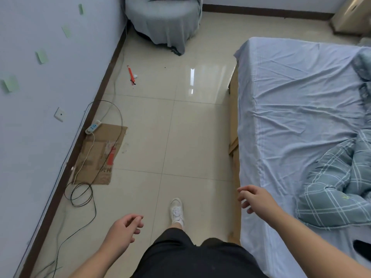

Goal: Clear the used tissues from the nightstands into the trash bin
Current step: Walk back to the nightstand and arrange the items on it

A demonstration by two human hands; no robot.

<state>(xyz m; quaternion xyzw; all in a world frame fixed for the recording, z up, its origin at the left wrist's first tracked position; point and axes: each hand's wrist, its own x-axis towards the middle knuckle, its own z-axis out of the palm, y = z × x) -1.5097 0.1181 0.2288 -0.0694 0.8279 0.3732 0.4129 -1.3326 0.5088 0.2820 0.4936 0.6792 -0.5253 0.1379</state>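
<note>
Left hand (124, 229) and right hand (255, 199): both empty, fingers loosely curled. No tissues, nightstands or trash bin in view. Bed (297, 109) occupies the right side. Cardboard sheet (100, 155), power strip (92, 127) and coiled cable (81, 194) lie along the left wall; cardboard print illegible.

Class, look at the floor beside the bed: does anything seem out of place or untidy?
Yes. A flattened cardboard sheet lies by the wall with a power strip on its corner, loose black cable coils across the tiles, and an orange stick-like item lies stray further ahead. All are trip hazards.
</note>
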